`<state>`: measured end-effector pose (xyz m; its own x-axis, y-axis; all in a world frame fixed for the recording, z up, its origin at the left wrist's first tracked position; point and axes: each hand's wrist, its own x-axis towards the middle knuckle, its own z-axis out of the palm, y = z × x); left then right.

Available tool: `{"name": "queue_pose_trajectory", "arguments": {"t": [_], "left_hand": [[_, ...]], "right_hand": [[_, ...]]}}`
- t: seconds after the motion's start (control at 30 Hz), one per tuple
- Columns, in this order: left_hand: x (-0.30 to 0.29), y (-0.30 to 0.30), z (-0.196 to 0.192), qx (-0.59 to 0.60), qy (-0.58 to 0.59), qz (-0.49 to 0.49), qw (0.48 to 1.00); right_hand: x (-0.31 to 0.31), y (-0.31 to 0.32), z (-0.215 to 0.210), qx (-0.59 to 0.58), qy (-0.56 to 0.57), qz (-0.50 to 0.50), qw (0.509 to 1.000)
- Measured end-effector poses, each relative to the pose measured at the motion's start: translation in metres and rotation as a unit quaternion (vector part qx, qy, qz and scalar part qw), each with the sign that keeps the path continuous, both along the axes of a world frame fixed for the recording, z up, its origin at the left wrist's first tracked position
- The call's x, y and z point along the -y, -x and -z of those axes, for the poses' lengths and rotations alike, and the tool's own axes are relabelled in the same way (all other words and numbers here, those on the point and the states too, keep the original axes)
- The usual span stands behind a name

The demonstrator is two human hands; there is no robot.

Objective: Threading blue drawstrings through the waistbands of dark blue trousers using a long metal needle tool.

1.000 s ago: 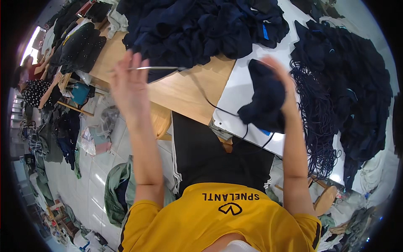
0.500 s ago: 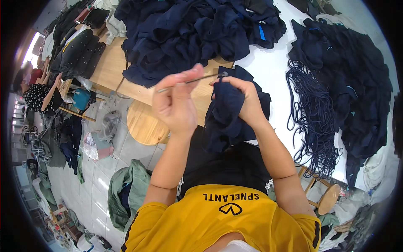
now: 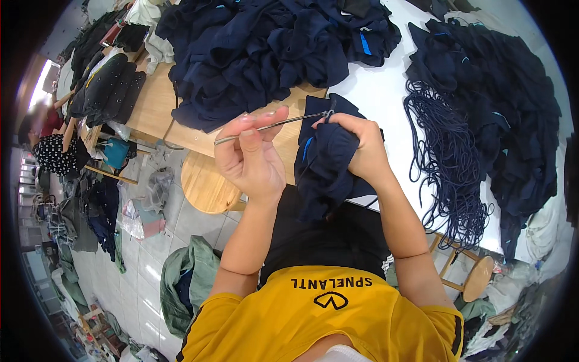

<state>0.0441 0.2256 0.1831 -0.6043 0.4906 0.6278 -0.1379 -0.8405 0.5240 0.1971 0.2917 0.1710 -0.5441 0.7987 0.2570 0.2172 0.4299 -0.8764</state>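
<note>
Between the thumb and fingers of my left hand [image 3: 252, 158] is a thin metal rod [image 3: 271, 125], slanting up to the right. Its far tip reaches the navy garment [image 3: 329, 154], where a small greyish loop [image 3: 327, 113] shows beside my right fingertips. What the loop is made of is too small to tell. My right hand [image 3: 363, 148] grips bunched cloth at the top of this garment, and the rest hangs over the table edge toward my lap. A bright blue strip shows on its left fold.
A big heap of navy garments [image 3: 259, 54] lies ahead on the wooden table [image 3: 151, 108]. On the white tabletop [image 3: 386, 102], a bundle of navy cords [image 3: 443, 163] rests beside another garment pile [image 3: 518, 114]. A wooden stool [image 3: 208, 184] stands left; a person [image 3: 57, 148] is at far left.
The garment has turned in my right hand, baring the blue strip. My left hand, blurred before, now holds the rod a little lower, with its tip still at the cloth.
</note>
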Motion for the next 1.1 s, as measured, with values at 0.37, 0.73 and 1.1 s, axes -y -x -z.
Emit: {"name": "queue_pose_trajectory", "arguments": {"t": [0.37, 0.73, 1.1], "left_hand": [[0.002, 0.001, -0.003, 0.035, 0.024, -0.006, 0.999], [0.009, 0.025, -0.007, 0.056, 0.133, 0.022, 0.989], [-0.004, 0.122, 0.05, -0.212, 0.423, -0.26, 0.842]], "right_hand": [[-0.006, -0.003, 0.011, -0.03, 0.0, 0.032, 0.999], [-0.018, -0.013, 0.014, 0.008, -0.029, 0.152, 0.988], [-0.051, -0.064, 0.04, 0.374, -0.384, 0.153, 0.83]]}}
